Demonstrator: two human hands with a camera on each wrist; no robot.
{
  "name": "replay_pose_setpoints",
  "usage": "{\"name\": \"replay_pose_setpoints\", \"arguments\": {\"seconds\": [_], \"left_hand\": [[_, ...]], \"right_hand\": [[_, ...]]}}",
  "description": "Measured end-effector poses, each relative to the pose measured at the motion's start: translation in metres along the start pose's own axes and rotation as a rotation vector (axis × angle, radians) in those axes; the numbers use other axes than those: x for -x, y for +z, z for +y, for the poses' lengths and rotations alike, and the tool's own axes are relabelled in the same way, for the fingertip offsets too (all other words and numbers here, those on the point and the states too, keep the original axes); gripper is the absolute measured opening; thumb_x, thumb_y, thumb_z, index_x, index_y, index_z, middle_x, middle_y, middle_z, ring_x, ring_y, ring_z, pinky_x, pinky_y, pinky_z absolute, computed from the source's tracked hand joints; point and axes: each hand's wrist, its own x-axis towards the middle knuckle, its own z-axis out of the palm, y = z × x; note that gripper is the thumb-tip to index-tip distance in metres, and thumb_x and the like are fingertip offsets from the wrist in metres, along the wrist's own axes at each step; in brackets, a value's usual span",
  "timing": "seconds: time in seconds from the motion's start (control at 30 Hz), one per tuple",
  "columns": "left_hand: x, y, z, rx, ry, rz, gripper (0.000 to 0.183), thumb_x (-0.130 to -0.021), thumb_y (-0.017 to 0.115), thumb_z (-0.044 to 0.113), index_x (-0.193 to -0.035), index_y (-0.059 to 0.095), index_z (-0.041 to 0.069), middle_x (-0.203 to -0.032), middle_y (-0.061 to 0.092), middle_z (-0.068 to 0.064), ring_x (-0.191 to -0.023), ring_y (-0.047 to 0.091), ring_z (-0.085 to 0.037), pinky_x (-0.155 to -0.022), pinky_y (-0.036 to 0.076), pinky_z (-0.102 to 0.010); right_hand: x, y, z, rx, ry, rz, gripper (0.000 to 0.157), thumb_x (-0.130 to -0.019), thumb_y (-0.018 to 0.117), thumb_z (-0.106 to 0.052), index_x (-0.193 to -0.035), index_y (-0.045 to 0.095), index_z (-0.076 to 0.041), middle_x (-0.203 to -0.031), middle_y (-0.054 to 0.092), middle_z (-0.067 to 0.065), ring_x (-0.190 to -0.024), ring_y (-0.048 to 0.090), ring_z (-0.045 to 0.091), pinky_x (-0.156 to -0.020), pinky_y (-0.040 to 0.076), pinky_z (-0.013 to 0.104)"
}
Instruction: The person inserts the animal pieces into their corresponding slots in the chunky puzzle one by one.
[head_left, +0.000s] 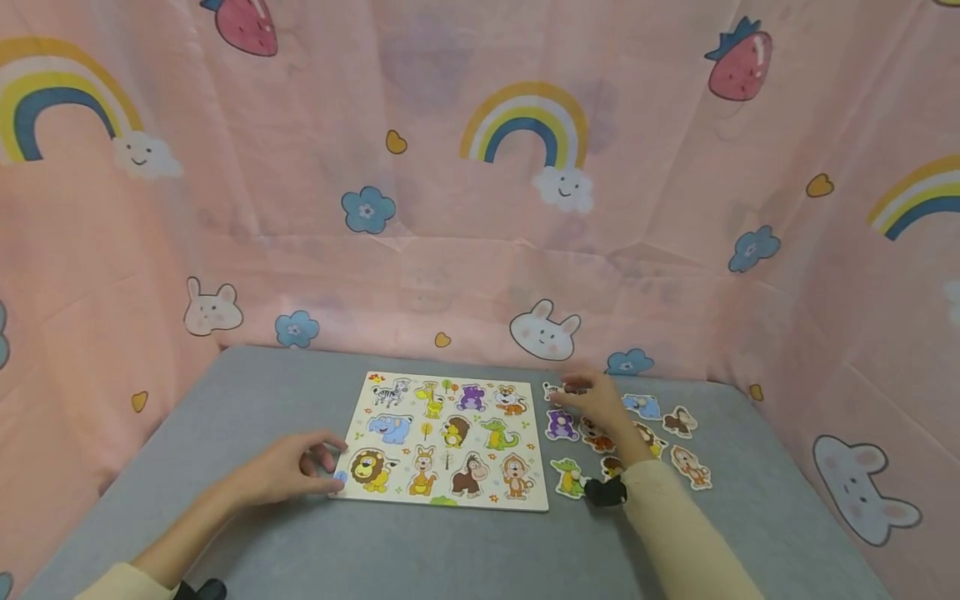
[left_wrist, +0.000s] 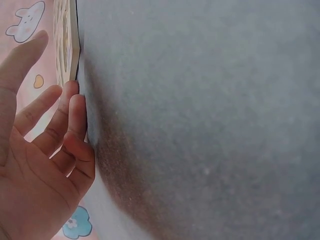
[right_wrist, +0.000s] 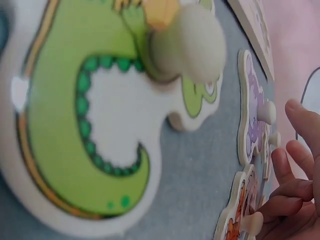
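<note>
A white animal puzzle board (head_left: 480,502) lies on the table with printed animals across it. My left hand (head_left: 281,468) is at its left edge, thumb by the near corner. In the left wrist view its fingers are loosely bent, fingertips right at the board's edge (left_wrist: 75,60). Over the loose pieces, my right hand (head_left: 600,408) hovers with fingertips close to the zebra piece (head_left: 551,390). Its thumb and fingers are apart in the right wrist view, near a purple animal piece (right_wrist: 251,107) and a tiger piece (right_wrist: 235,215). Each of these two carries a round knob.
Right of the board lie several other knobbed pieces: a crocodile (head_left: 567,479), a blue elephant (head_left: 642,407), a gorilla (head_left: 679,422) and a monkey (head_left: 691,467). The grey table (head_left: 300,542) meets a pink patterned curtain (head_left: 450,275) at the back and sides.
</note>
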Motion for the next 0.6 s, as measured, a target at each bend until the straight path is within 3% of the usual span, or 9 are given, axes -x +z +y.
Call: {"name": "replay_pose_setpoints", "arguments": {"seconds": [0.4, 0.6], "left_hand": [[-0.0004, -0.0003, -0.0013, -0.014, 0.017, 0.004, 0.050, -0.086, 0.084, 0.026, -0.123, 0.063, 0.001, -0.089, 0.060, -0.001, -0.068, 0.056, -0.012, -0.060, 0.045, -0.026], [-0.0004, -0.0003, -0.0003, -0.018, 0.019, 0.002, 0.050, -0.086, 0.083, 0.027, -0.123, 0.063, 0.001, -0.089, 0.061, -0.001, -0.068, 0.056, -0.012, -0.060, 0.045, -0.027]], "right_hand": [[0.0003, 0.0060, -0.0018, -0.008, 0.056, 0.054, 0.048, -0.089, 0.082, -0.019, -0.125, 0.065, 0.007, -0.121, 0.064, 0.024, -0.114, 0.057, 0.040, -0.096, 0.046, 0.052], [-0.0016, 0.0067, -0.0031, 0.017, 0.041, 0.067, 0.038, -0.089, 0.081, -0.012, -0.118, 0.068, 0.008, -0.114, 0.066, 0.023, -0.108, 0.059, 0.039, -0.093, 0.046, 0.052]]}}
